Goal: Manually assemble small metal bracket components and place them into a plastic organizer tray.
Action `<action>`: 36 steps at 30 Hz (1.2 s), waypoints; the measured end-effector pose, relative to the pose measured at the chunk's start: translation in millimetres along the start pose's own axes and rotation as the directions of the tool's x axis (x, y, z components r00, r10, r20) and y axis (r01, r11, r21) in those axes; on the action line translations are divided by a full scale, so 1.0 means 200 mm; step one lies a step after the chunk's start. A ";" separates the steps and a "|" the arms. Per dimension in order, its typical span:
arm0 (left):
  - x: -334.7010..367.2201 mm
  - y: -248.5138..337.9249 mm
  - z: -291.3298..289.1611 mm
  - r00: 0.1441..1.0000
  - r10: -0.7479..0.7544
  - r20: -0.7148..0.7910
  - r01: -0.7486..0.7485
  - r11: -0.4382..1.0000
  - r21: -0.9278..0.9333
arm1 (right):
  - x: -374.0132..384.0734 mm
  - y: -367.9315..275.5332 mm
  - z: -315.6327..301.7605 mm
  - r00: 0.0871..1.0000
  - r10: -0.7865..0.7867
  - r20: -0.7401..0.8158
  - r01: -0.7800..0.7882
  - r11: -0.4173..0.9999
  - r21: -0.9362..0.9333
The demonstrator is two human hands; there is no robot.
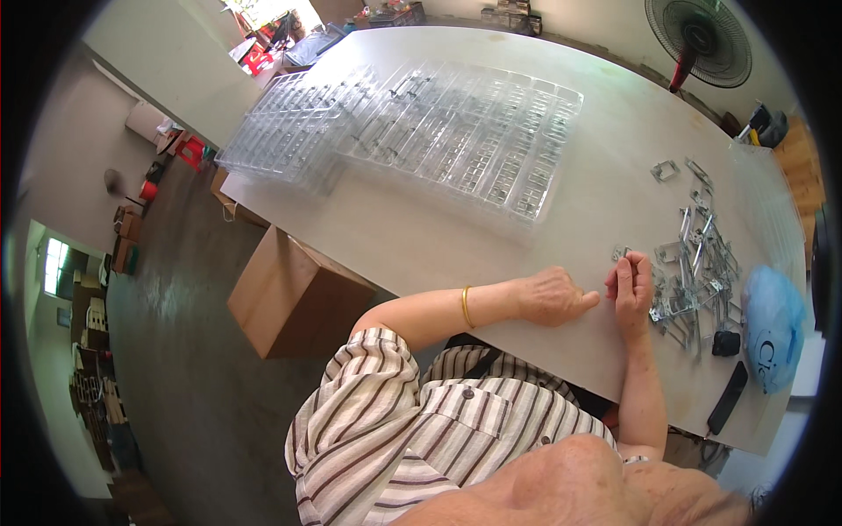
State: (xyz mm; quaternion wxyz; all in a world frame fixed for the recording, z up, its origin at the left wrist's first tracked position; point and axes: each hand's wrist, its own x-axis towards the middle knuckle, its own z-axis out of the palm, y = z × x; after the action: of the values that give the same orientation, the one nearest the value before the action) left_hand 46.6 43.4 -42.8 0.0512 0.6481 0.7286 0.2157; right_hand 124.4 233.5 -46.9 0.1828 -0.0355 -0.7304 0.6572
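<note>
My left hand (554,296), its wrist circled by a gold bangle (467,307), is closed above the near side of the table. Whatever its fingers may hold is hidden. Just to its right, my right hand (632,285) is closed with bent fingers, and its contents cannot be made out. A small metal piece (619,253) shows beside the right fingertips; whether the hand touches it is unclear. Right of that hand spreads a loose pile of silvery metal brackets and rods (695,254). Two bracket pieces (664,171) lie farther off.
Clear plastic trays (554,149) with rows of small metal parts cover the far left of the white table (421,250). A blue plastic bag (774,329), a black flat object (728,399) and a small black block (726,343) lie right. A cardboard box (298,294) stands left; a fan (699,39) stands behind.
</note>
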 end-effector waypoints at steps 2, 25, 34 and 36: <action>0.01 -0.01 0.03 1.000 0.007 -0.013 -0.008 0.998 -0.058 | 0.00 0.00 -0.01 0.999 -0.009 -0.035 0.007 0.999 -0.043; -0.01 -0.03 -0.01 0.994 -0.043 -0.102 0.035 0.996 -0.081 | -0.04 -0.06 0.02 0.943 -0.327 0.054 0.319 0.854 -0.411; 0.18 -0.08 -0.09 0.911 -0.324 -0.256 0.213 0.899 -0.382 | -0.12 -0.15 0.09 0.762 -0.606 0.227 0.647 0.702 -0.298; 0.27 -0.03 -0.13 0.898 -0.380 -0.222 0.303 0.900 -0.312 | -0.15 -0.15 0.12 0.727 -0.641 0.245 0.684 0.704 -0.191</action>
State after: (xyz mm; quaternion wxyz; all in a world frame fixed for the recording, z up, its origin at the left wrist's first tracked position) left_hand 22.9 89.3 -10.8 0.0734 0.4590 0.7954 0.3889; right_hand 149.7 197.4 -25.0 0.3415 0.2584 -0.7880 0.4424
